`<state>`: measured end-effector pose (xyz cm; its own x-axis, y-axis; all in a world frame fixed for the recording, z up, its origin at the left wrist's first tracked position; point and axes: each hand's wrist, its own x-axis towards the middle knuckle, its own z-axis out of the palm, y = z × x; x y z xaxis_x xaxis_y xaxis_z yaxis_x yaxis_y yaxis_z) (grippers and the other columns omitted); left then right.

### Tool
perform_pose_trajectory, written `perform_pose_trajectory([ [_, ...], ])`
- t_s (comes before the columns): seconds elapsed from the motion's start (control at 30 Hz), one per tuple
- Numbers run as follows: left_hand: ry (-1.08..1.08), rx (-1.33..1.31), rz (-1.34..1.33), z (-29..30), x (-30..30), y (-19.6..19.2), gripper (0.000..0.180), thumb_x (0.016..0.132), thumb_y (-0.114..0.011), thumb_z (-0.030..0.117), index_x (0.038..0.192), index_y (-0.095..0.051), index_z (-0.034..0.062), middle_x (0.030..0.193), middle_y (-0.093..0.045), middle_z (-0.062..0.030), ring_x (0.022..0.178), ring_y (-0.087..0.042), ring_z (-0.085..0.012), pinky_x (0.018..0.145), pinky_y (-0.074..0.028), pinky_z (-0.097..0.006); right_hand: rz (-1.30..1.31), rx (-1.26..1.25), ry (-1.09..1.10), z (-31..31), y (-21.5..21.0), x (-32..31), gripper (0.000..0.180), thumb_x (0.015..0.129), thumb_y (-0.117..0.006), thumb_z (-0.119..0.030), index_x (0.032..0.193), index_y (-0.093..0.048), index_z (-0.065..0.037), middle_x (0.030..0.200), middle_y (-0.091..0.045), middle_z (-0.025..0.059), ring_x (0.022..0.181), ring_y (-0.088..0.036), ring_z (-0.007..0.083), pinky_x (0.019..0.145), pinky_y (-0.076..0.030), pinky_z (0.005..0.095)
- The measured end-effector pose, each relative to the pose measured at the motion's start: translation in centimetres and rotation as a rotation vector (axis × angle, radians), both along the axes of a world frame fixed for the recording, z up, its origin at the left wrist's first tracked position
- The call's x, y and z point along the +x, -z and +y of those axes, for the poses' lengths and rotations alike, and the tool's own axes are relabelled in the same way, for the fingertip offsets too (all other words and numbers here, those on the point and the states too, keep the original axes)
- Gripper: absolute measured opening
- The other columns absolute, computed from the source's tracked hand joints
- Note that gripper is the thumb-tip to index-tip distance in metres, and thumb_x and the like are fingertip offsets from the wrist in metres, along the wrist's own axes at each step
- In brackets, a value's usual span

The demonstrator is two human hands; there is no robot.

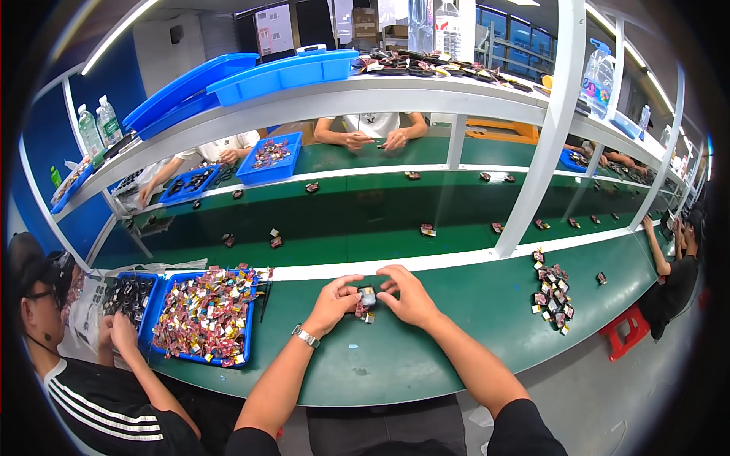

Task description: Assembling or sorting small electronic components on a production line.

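Note:
Over the green bench (426, 365), my left hand (333, 305) pinches a small dark electronic module (368, 295) with a grey face. A pinkish-red labelled part with a bit of yellow hangs below it. Curved around the module's other side is my right hand (411, 298), its fingers apart and seemingly not gripping anything. To the left, a blue tray (247, 346) is heaped with small pinkish-red, white and yellow parts. A loose pile of similar dark modules with red and white labels (553, 292) lies on the bench to the right.
Beyond a white rail, a green conveyor belt (365, 201) carries scattered modules. A white post (544, 144) and overhead shelf (426, 95) stand ahead. At left, a co-worker's hands (118, 334) work beside a tray of black parts (137, 300). A red stool (626, 332) stands right.

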<state>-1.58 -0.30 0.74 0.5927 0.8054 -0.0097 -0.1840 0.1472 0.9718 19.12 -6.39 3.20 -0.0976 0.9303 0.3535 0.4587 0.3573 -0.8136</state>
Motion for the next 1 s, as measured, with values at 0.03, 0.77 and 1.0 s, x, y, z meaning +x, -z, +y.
perform_pose_trajectory([
  [0.03, -0.038, -0.021, -0.012, -0.4, 0.3, -0.7, 0.042, 0.090, -0.056, -0.005, 0.131, -0.050, -0.0024, 0.099, -0.062, -0.0093, 0.083, -0.065, -0.0159, 0.072, -0.057, -0.030, 0.037, -0.042, 0.051, -0.1, 0.7, 0.1, 0.039, 0.083, -0.067, 0.002, 0.120, -0.055, 0.001, 0.125, -0.055, 0.0142, 0.092, -0.065, 0.0188, 0.079, -0.055, 0.0291],
  [0.77, -0.164, 0.210, 0.199, -0.3, 0.3, 0.6, 0.028, 0.095, -0.051, 0.001, 0.122, -0.058, 0.0004, 0.104, -0.066, -0.0086, 0.081, -0.063, -0.0110, 0.066, -0.056, -0.026, -0.009, -0.176, -0.202, -1.2, 0.8, -1.3, 0.030, 0.088, -0.061, -0.009, 0.118, -0.058, -0.010, 0.089, -0.067, 0.0098, 0.088, -0.063, 0.0299, 0.081, -0.050, 0.0406],
  [1.0, 0.019, -0.052, -0.024, -0.1, 0.3, -0.5, 0.032, 0.097, -0.044, 0.001, 0.128, -0.052, -0.0015, 0.128, -0.057, -0.0125, 0.101, -0.064, -0.0186, 0.084, -0.056, -0.032, -0.227, 0.042, -0.150, -0.7, 1.5, -0.8, 0.034, 0.092, -0.056, -0.009, 0.125, -0.061, -0.016, 0.095, -0.067, 0.0110, 0.087, -0.063, 0.0297, 0.081, -0.051, 0.0410],
])
